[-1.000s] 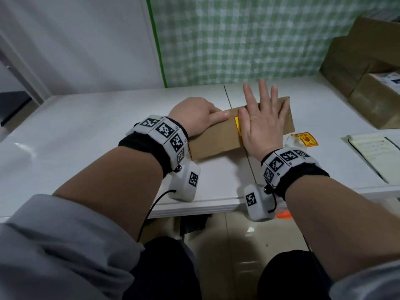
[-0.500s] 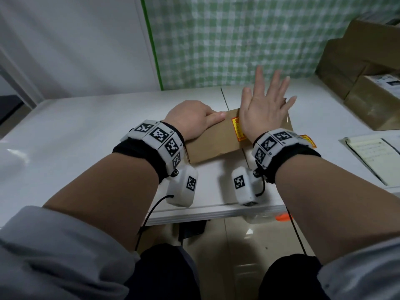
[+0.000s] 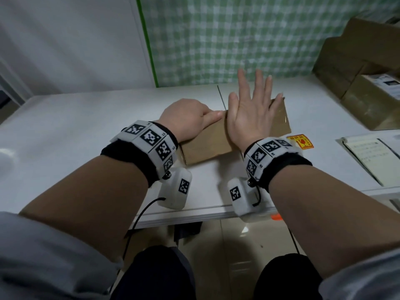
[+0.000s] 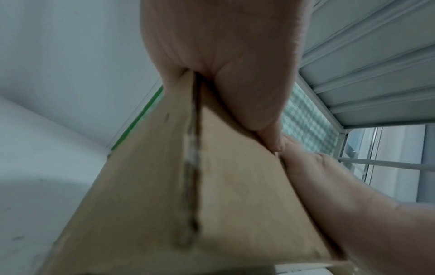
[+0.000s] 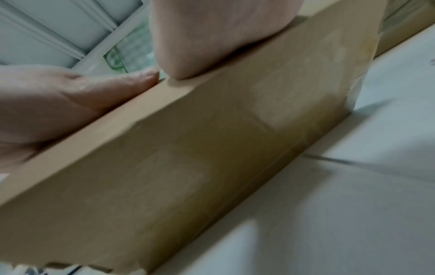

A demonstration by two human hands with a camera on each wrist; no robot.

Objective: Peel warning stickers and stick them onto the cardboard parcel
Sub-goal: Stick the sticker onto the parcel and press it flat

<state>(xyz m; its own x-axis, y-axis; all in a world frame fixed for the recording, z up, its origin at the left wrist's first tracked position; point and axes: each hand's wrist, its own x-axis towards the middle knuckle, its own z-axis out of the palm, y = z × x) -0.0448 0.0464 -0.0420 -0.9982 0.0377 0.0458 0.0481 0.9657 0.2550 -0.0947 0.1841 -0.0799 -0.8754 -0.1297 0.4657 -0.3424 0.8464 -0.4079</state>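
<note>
A brown cardboard parcel [image 3: 205,144] lies flat on the white table [image 3: 86,135]. My left hand [image 3: 186,120] grips its left end, thumb stretched along the top edge; in the left wrist view the left hand [image 4: 223,55] sits over the parcel [image 4: 212,186]. My right hand [image 3: 251,118] is spread flat, the heel of its palm on the parcel's top, fingers straight and lifted. In the right wrist view the palm heel [image 5: 212,37] presses the parcel [image 5: 188,167]. No sticker shows on the parcel; the palm covers the middle of its top. A yellow-and-red warning sticker [image 3: 299,142] lies on the table right of the parcel.
Stacked cardboard boxes [image 3: 357,83] fill the back right corner. A sheet of lined paper [image 3: 372,159] lies at the table's right edge. A green checked cloth [image 3: 238,40] hangs behind. The table's front edge [image 3: 194,215] runs just under my wrists.
My right hand lay flat on the parcel, then lifted its fingers and slid left; it now covers the yellow sticker that showed beside it. The left hand kept its hold.
</note>
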